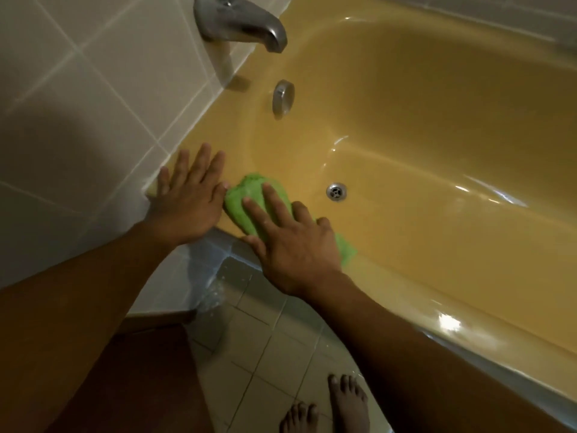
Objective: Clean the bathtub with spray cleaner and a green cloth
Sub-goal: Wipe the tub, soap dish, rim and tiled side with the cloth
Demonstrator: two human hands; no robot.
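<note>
From the head camera, the right hand (290, 245) is pressing down on the green cloth (249, 195), its fingers (274, 201) spread wide and lying mostly straight across the top rather than gripping it. The cloth is sitting bunched at the near corner of the yellow bathtub (406, 310), where the rim is curving down into the basin, with one end poking out past the little-finger side of the hand. The left hand (187, 207) is resting flat on the rim just beside the cloth, fingers (199, 164) straight and fanned, holding nothing, against the white tiled wall (78, 104). The drain (336, 191) is sitting near the cloth on the tub floor, with the round overflow plate (283, 98) above it and the metal faucet (240, 23) higher up. Two bare feet (346, 401) are standing on the tiled floor (265, 339).
</note>
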